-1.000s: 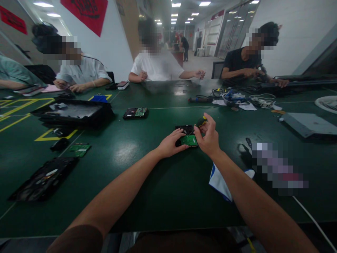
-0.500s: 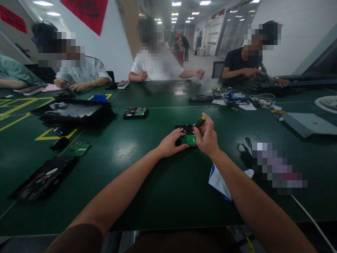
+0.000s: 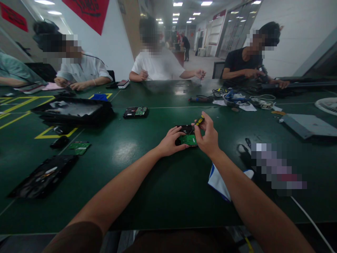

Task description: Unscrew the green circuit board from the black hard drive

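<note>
On the green table in front of me lies a hard drive, its green circuit board facing up beside a black metal part. My left hand grips the drive from its left side, thumb along the near edge and fingers over the far part. Between the thumb and fingers of my right hand is a screwdriver with a yellow and black handle. It is tilted, and its shaft points down at the drive; the tip is too small to make out.
Another hard drive lies farther off. At left are a black tray, a loose circuit board and a black panel. A white cloth lies under my right forearm. A metal case and cables are at right. Co-workers sit opposite.
The screwdriver's handle has turned in my right fingers, so more yellow now shows. My left hand keeps its place on the hard drive.
</note>
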Tool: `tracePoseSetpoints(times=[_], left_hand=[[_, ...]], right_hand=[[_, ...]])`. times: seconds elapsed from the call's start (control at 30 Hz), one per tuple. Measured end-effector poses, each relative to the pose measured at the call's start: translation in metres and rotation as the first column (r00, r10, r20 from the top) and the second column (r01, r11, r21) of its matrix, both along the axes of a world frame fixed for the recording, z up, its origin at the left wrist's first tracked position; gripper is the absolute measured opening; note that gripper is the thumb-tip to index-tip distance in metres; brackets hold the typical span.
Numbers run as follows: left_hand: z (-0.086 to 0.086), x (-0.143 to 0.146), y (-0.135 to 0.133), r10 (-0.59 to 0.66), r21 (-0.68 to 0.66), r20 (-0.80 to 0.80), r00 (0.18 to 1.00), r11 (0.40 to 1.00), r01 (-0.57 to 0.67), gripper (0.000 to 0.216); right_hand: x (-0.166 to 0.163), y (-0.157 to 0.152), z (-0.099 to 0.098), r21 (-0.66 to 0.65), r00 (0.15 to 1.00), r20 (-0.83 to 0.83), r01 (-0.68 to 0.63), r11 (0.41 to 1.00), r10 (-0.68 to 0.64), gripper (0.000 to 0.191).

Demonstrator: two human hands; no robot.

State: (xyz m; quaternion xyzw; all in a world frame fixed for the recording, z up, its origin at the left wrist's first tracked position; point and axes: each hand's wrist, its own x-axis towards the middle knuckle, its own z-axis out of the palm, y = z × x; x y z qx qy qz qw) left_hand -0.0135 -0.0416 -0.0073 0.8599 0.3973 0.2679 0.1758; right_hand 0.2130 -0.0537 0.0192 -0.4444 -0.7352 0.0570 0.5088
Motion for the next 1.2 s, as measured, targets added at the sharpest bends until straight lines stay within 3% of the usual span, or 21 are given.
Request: tracePoseSetpoints(times=[0.33,0.6,0.8,1.2], left_hand=[[0.0009,-0.0009,0.0004,-0.017,-0.025,0.003,1.000,1.000,0.017,0.069],[-0.0031,-0.0007,0.0017,-0.016,-0.002,0.013,1.000,1.000,0.016,0.068],[-0.0030,-0.0009,0.0017,-0.013,-0.011,0.009,1.000,1.000,0.013,0.068],[-0.0045,-0.0016,0.0025,-0.026,0.009,0.017,1.000,1.000,0.026,0.069]], right_hand=[[0.0004,0.0008,0.0000,0.054,0.996,0.072,0.051,0.997,-0.055,0.062],[0.0006,0.0065,-0.0076,0.099,0.993,-0.076,-0.079,0.992,0.087,0.062],[0.0001,0.0061,-0.0075,0.089,0.990,-0.081,-0.108,0.990,0.116,0.062],[0.0028,0.0051,-0.0040,0.195,0.999,0.027,0.021,0.981,-0.026,0.065]])
